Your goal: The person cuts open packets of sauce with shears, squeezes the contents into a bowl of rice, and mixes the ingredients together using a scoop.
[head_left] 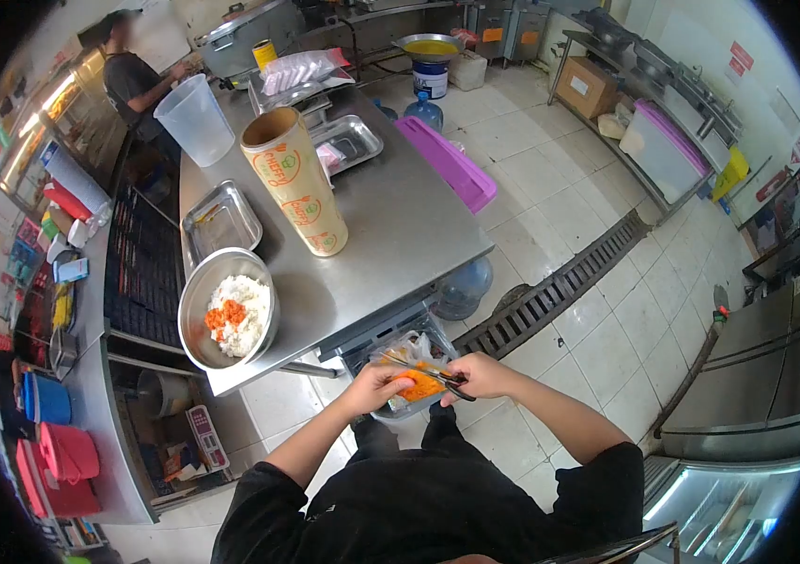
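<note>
**Desk:** What do you have in the hands?

**Operator:** From my feed, the left hand (376,383) is closed on a clear plastic bag (411,350) with orange shredded filling (421,386). I see it held low in front of the body, over the tiled floor, just off the near corner of the stainless steel table (400,226).

**Desk:** And the right?

**Operator:** The right hand (480,374) is wrapped round black-handled scissors (419,368), with the blades lying across the top of the bag. I cannot tell whether the blades are parted.

**Desk:** What is on the table?

**Operator:** Nearest me I see a round metal bowl (195,310) of white rice with an orange heap on it. Behind it lies a shallow steel tray (221,221), and beside that stands a tall roll of cling film (298,183). Farther back I see a translucent plastic jug (195,120). Another person in a dark shirt (132,80) stands at the far end.
</note>
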`<control>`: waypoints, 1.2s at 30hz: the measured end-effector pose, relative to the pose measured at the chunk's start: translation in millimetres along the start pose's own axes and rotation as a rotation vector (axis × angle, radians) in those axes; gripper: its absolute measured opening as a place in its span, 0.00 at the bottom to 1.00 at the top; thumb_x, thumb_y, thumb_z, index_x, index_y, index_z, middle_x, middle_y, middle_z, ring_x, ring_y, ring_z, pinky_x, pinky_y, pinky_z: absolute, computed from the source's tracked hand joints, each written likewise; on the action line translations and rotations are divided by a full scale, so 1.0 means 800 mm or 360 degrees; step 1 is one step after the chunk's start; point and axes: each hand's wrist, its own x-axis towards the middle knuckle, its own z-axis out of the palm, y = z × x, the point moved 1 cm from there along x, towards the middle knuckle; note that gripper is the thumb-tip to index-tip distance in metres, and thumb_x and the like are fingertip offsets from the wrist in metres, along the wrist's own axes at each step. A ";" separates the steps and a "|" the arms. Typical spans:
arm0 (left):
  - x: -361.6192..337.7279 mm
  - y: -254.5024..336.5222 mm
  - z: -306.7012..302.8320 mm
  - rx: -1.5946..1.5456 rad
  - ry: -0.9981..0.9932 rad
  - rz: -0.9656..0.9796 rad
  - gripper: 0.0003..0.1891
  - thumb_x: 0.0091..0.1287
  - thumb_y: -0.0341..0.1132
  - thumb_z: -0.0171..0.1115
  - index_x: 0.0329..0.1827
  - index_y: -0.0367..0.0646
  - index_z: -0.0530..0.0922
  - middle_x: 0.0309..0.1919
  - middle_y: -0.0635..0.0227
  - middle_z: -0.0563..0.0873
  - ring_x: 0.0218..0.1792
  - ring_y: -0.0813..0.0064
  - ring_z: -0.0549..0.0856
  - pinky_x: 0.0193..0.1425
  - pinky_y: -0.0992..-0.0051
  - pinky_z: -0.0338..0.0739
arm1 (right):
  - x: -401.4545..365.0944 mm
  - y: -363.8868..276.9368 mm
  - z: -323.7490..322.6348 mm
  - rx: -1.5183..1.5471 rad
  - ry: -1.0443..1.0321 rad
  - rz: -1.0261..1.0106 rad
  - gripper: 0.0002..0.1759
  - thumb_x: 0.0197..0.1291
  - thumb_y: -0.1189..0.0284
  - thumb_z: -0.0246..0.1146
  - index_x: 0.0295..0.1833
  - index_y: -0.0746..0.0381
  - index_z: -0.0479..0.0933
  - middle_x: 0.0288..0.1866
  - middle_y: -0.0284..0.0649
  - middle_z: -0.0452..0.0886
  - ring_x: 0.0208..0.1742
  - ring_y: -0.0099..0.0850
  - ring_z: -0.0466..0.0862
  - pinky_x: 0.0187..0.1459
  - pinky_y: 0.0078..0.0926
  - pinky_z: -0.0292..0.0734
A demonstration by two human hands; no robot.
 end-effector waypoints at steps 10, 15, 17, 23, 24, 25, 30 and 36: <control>0.004 -0.032 0.016 0.0277 -0.0087 -0.0096 0.12 0.62 0.35 0.61 0.44 0.37 0.80 0.31 0.62 0.85 0.31 0.81 0.82 0.36 0.78 0.76 | 0.009 0.030 0.007 -0.0092 -0.0059 0.0000 0.31 0.37 0.48 0.73 0.21 0.65 0.68 0.17 0.40 0.70 0.21 0.28 0.70 0.27 0.28 0.67; 0.004 -0.047 0.022 0.0339 -0.0121 -0.0103 0.12 0.61 0.37 0.61 0.43 0.39 0.80 0.31 0.60 0.85 0.31 0.79 0.83 0.36 0.77 0.76 | 0.011 0.042 0.008 -0.0210 -0.0166 0.0058 0.32 0.36 0.47 0.73 0.20 0.64 0.68 0.16 0.40 0.70 0.20 0.29 0.70 0.26 0.29 0.66; 0.007 -0.065 0.028 0.0274 -0.0067 0.0080 0.13 0.61 0.39 0.62 0.44 0.40 0.80 0.32 0.60 0.85 0.31 0.73 0.84 0.36 0.75 0.76 | 0.011 0.045 0.009 -0.0201 -0.0177 0.0049 0.32 0.35 0.47 0.73 0.20 0.64 0.67 0.16 0.40 0.69 0.20 0.29 0.70 0.26 0.29 0.66; 0.004 -0.067 0.029 0.0449 -0.0133 -0.0045 0.13 0.60 0.37 0.62 0.44 0.39 0.80 0.36 0.59 0.85 0.36 0.74 0.83 0.42 0.74 0.76 | 0.009 0.056 0.004 -0.0256 -0.0263 0.0072 0.31 0.36 0.46 0.72 0.19 0.64 0.69 0.16 0.38 0.69 0.20 0.27 0.70 0.25 0.27 0.66; 0.003 -0.066 0.030 0.0444 -0.0126 -0.0044 0.13 0.60 0.37 0.62 0.44 0.39 0.80 0.36 0.59 0.85 0.36 0.74 0.83 0.42 0.74 0.76 | 0.006 0.054 0.002 -0.0217 -0.0266 0.0093 0.30 0.37 0.49 0.73 0.19 0.65 0.68 0.15 0.39 0.68 0.19 0.27 0.69 0.24 0.27 0.65; 0.003 -0.066 0.032 0.0414 -0.0131 -0.0021 0.13 0.60 0.37 0.62 0.44 0.39 0.80 0.36 0.59 0.85 0.36 0.73 0.83 0.42 0.74 0.76 | 0.004 0.054 0.002 -0.0177 -0.0268 0.0115 0.29 0.39 0.52 0.73 0.19 0.65 0.67 0.15 0.39 0.68 0.19 0.26 0.67 0.23 0.27 0.63; 0.005 -0.069 0.038 0.0317 -0.0060 0.0005 0.13 0.60 0.37 0.62 0.43 0.38 0.80 0.36 0.60 0.85 0.36 0.72 0.84 0.41 0.74 0.76 | 0.012 0.081 0.014 0.0008 -0.0339 0.0114 0.25 0.44 0.54 0.71 0.21 0.64 0.71 0.16 0.34 0.70 0.22 0.22 0.69 0.26 0.24 0.65; -0.002 -0.101 0.042 0.0302 -0.0144 0.0222 0.12 0.61 0.38 0.61 0.40 0.37 0.80 0.33 0.60 0.85 0.34 0.71 0.83 0.40 0.76 0.76 | 0.024 0.069 -0.005 0.0936 0.0004 0.0036 0.22 0.50 0.56 0.69 0.23 0.64 0.73 0.17 0.27 0.68 0.23 0.19 0.66 0.26 0.21 0.63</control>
